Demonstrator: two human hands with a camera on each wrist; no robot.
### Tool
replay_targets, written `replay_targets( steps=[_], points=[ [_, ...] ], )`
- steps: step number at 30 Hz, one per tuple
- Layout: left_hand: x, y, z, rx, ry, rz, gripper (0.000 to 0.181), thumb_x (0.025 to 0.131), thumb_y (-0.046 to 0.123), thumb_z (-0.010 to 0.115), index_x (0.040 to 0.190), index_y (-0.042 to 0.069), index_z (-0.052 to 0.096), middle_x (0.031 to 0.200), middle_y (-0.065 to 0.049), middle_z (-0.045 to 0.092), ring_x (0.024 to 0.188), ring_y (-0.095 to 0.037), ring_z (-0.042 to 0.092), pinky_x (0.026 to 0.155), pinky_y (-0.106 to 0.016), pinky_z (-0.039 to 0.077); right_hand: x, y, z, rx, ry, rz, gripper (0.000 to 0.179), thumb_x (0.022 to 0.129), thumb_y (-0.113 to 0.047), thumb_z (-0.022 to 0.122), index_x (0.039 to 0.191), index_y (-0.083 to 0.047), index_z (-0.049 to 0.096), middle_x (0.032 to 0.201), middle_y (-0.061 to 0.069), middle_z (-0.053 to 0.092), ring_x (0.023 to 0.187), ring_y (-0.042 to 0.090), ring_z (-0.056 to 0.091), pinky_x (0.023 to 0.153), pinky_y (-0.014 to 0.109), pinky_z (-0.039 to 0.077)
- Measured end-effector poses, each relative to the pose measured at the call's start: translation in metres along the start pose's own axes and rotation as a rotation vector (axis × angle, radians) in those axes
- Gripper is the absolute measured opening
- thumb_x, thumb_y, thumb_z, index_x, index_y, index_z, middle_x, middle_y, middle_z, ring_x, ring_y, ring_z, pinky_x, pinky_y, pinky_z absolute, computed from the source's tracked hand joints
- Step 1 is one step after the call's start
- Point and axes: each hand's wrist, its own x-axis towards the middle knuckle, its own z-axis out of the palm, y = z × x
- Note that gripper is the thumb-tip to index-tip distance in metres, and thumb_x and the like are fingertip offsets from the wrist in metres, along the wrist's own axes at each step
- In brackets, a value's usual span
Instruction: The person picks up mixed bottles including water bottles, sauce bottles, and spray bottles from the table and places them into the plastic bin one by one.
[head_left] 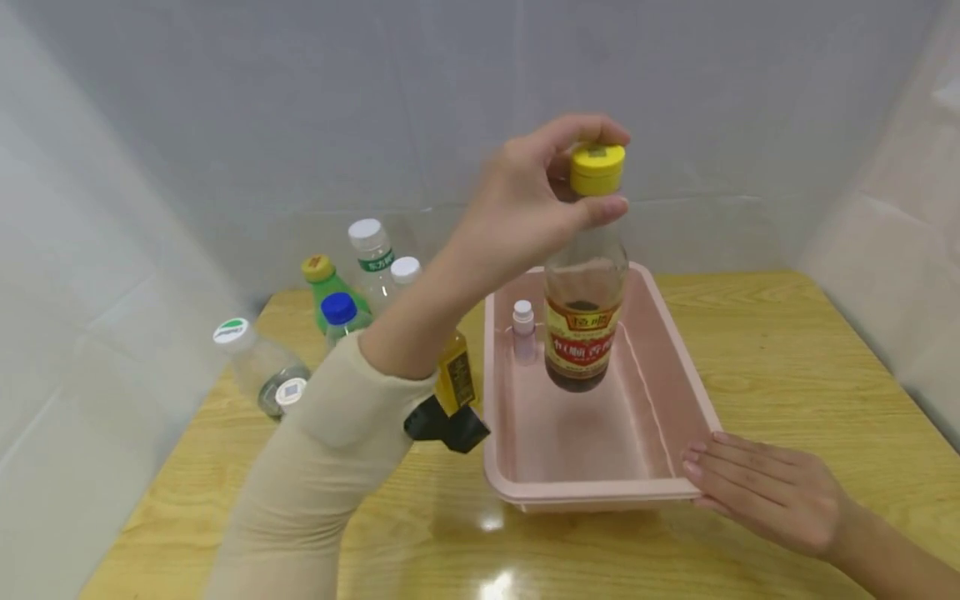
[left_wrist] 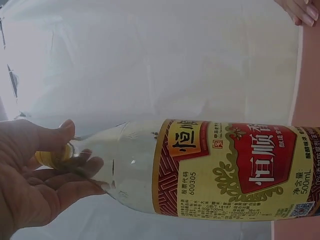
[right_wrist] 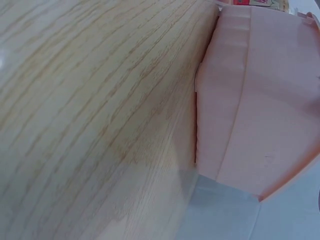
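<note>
My left hand (head_left: 525, 200) grips a glass vinegar bottle (head_left: 583, 333) by its neck, just below the yellow cap. In the left wrist view the red and yellow label of the vinegar bottle (left_wrist: 240, 170) faces the camera, with thumb and fingers around the neck. The bottle is upright over a pink plastic basin (head_left: 600, 490); whether its base touches the basin floor I cannot tell. A small bottle with a white cap (head_left: 523, 333) stands inside the basin at the left. With straight fingers, my right hand (head_left: 772, 492) rests on the basin's near right corner.
Left of the basin several bottles stand on the wooden table (head_left: 780, 350): a green one with a yellow cap (head_left: 333, 287), a blue-capped one (head_left: 341, 310), a white-capped clear one (head_left: 369, 246), a yellow one (head_left: 456, 371) and a jar (head_left: 262, 367). My left forearm partly hides them.
</note>
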Motion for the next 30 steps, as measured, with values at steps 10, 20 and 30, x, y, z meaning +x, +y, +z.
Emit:
replay_targets(
  steps=[10,20,30],
  points=[
    [0.008,-0.006,0.009,-0.116,-0.106,-0.039,0.042,0.082,0.003,0.072,0.122,0.005,0.057,0.109,-0.01,0.064,0.089,-0.012,0.064,0.081,-0.021,0.053,-0.002,-0.001,-0.003,0.004,-0.017,0.009,0.024,0.094,-0.015,0.06,0.103,0.004,0.07,0.1,0.014,0.072,0.1,0.019,0.068,0.091,0.029,0.052],
    [0.013,-0.017,0.017,-0.113,-0.193,-0.151,0.043,0.081,0.004,0.073,0.121,0.009,0.059,0.116,-0.004,0.062,0.094,-0.012,0.063,0.082,-0.018,0.052,0.001,-0.003,-0.002,0.001,-0.018,0.01,0.024,0.094,-0.015,0.06,0.103,0.005,0.07,0.1,0.014,0.072,0.1,0.019,0.068,0.091,0.03,0.052],
    [0.014,-0.043,0.023,-0.043,-0.174,-0.123,0.042,0.083,0.006,0.072,0.121,0.007,0.056,0.113,-0.007,0.062,0.087,-0.012,0.062,0.079,-0.021,0.052,0.001,-0.003,-0.004,-0.003,-0.026,0.007,0.024,0.094,-0.015,0.059,0.103,0.005,0.07,0.1,0.013,0.072,0.1,0.018,0.068,0.091,0.03,0.052]
  ],
)
